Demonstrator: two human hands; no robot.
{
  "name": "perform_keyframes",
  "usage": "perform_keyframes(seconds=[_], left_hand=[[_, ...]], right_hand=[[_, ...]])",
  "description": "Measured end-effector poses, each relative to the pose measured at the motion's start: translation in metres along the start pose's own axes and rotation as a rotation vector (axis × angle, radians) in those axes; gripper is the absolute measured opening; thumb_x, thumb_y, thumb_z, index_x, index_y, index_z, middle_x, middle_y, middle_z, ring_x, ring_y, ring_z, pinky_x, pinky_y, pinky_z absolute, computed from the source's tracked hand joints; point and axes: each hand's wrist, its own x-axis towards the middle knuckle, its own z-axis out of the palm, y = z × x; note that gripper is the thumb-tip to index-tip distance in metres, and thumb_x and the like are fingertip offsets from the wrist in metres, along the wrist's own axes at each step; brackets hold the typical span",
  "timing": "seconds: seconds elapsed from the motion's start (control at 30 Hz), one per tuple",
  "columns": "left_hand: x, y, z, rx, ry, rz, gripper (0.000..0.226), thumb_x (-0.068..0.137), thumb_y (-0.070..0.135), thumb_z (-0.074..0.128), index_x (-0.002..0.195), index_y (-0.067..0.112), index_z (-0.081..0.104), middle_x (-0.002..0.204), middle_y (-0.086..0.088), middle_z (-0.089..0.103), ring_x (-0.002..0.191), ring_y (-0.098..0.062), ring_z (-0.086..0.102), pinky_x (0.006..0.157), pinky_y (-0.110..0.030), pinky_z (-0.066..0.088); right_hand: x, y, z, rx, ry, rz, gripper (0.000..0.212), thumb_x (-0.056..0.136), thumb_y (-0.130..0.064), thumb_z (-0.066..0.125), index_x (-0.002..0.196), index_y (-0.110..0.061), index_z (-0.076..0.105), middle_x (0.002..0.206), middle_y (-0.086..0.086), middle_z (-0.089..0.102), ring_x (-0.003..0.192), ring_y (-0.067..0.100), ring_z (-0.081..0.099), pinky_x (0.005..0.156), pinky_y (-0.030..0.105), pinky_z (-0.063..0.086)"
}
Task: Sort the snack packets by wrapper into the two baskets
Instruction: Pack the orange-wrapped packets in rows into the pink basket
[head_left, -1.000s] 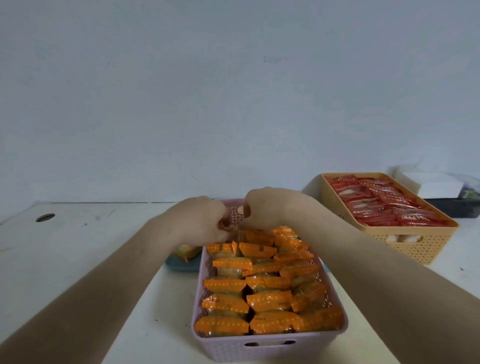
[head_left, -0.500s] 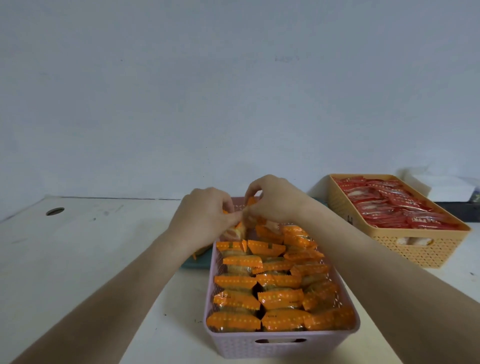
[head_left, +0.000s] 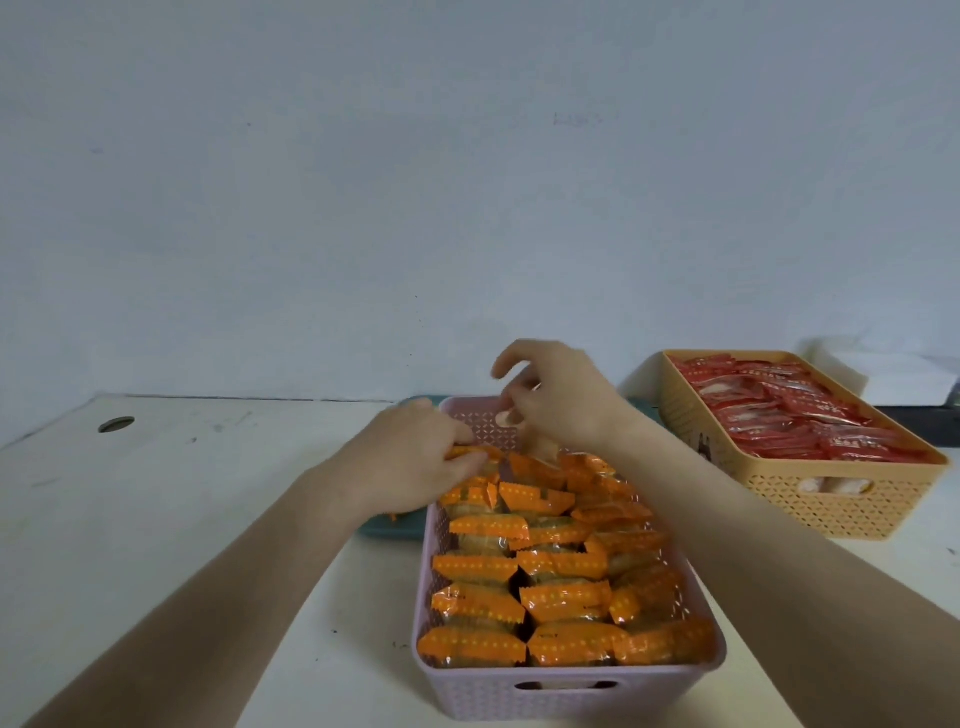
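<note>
A pink basket (head_left: 566, 691) in front of me is packed with rows of orange-wrapped snack packets (head_left: 563, 597). At its far left corner my left hand (head_left: 410, 460) pinches the edge of one orange packet (head_left: 470, 452). My right hand (head_left: 563, 397) hovers just above the far end of the basket with its fingers curled and apart. A pale packet end (head_left: 540, 448) stands right under it. To the right, a tan basket (head_left: 831, 501) holds several red-wrapped packets (head_left: 789, 410).
A teal tray (head_left: 389, 527) lies behind the pink basket, mostly hidden by it and my left arm. A white box (head_left: 893, 376) stands at the far right against the wall. The white table has a round hole (head_left: 116, 424) at its far left.
My hands were pinched together over the far end of the pink basket. The right hand has risen and spread its fingers; the left has dropped to the basket's far left corner.
</note>
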Motion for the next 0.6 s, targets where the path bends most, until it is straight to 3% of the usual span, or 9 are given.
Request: perform_keyframes(seconds=[0.07, 0.17, 0.23, 0.33, 0.4, 0.5, 0.53, 0.6], left_hand=[[0.0, -0.005, 0.001, -0.072, -0.026, 0.01, 0.041, 0.098, 0.041, 0.048, 0.067, 0.019, 0.065, 0.051, 0.007, 0.05, 0.045, -0.007, 0.048, 0.052, -0.021, 0.035], [-0.001, -0.007, -0.002, -0.185, -0.018, -0.004, 0.045, 0.099, 0.04, 0.046, 0.062, 0.017, 0.06, 0.054, 0.005, 0.052, 0.048, -0.009, 0.049, 0.053, -0.028, 0.038], [-0.002, -0.006, -0.007, -0.246, 0.165, -0.083, 0.031, 0.098, 0.033, 0.048, 0.076, 0.02, 0.065, 0.072, 0.01, 0.061, 0.065, -0.006, 0.055, 0.061, -0.024, 0.04], [-0.006, -0.017, -0.014, -0.32, 0.513, -0.358, 0.012, 0.093, 0.017, 0.057, 0.093, 0.025, 0.065, 0.088, 0.011, 0.063, 0.078, -0.006, 0.058, 0.065, -0.017, 0.04], [-0.01, -0.033, -0.005, -0.227, 0.339, -0.511, 0.013, 0.09, 0.022, 0.059, 0.102, 0.024, 0.065, 0.099, 0.005, 0.067, 0.09, -0.015, 0.061, 0.072, -0.025, 0.045], [-0.016, -0.042, 0.022, -0.034, -0.157, -0.563, 0.045, 0.088, 0.046, 0.06, 0.126, 0.022, 0.057, 0.12, 0.0, 0.064, 0.105, -0.019, 0.06, 0.089, -0.033, 0.05], [-0.017, -0.04, 0.029, -0.003, -0.231, -0.55, 0.048, 0.086, 0.051, 0.061, 0.124, 0.021, 0.056, 0.117, 0.0, 0.065, 0.101, -0.019, 0.061, 0.088, -0.033, 0.052], [-0.019, -0.04, 0.039, 0.031, -0.223, -0.527, 0.043, 0.083, 0.05, 0.065, 0.115, 0.022, 0.057, 0.107, 0.001, 0.067, 0.092, -0.017, 0.062, 0.081, -0.031, 0.053]], right_hand=[[0.004, 0.007, -0.01, -0.19, 0.103, 0.018, 0.026, 0.088, -0.009, 0.049, 0.104, -0.025, 0.061, 0.094, -0.001, 0.071, 0.085, 0.017, 0.065, 0.077, 0.037, 0.056], [0.005, 0.018, -0.012, -0.439, -0.099, 0.044, 0.028, 0.085, -0.017, 0.058, 0.112, -0.024, 0.061, 0.108, 0.001, 0.066, 0.095, 0.021, 0.061, 0.082, 0.039, 0.055], [0.004, 0.022, -0.006, -0.515, -0.168, 0.041, 0.028, 0.085, -0.023, 0.063, 0.113, -0.021, 0.062, 0.11, 0.002, 0.064, 0.097, 0.023, 0.06, 0.083, 0.039, 0.054], [0.006, 0.025, 0.002, -0.526, -0.172, 0.025, 0.024, 0.083, -0.028, 0.068, 0.105, -0.018, 0.067, 0.104, 0.003, 0.066, 0.091, 0.022, 0.061, 0.077, 0.034, 0.054], [0.007, 0.024, 0.0, -0.445, -0.177, 0.024, 0.023, 0.082, -0.031, 0.071, 0.101, -0.018, 0.07, 0.102, 0.001, 0.067, 0.09, 0.02, 0.061, 0.076, 0.031, 0.053], [0.007, 0.017, -0.004, -0.241, -0.073, 0.014, 0.018, 0.082, -0.026, 0.07, 0.099, -0.019, 0.073, 0.1, -0.002, 0.067, 0.091, 0.016, 0.06, 0.076, 0.028, 0.05], [0.008, 0.013, -0.003, -0.199, -0.035, 0.005, 0.018, 0.083, -0.025, 0.069, 0.099, -0.02, 0.073, 0.099, -0.003, 0.067, 0.092, 0.015, 0.06, 0.075, 0.026, 0.047], [0.009, 0.005, 0.003, -0.163, -0.067, -0.029, 0.024, 0.085, -0.024, 0.067, 0.107, -0.02, 0.072, 0.105, -0.002, 0.068, 0.095, 0.013, 0.06, 0.077, 0.023, 0.045]])
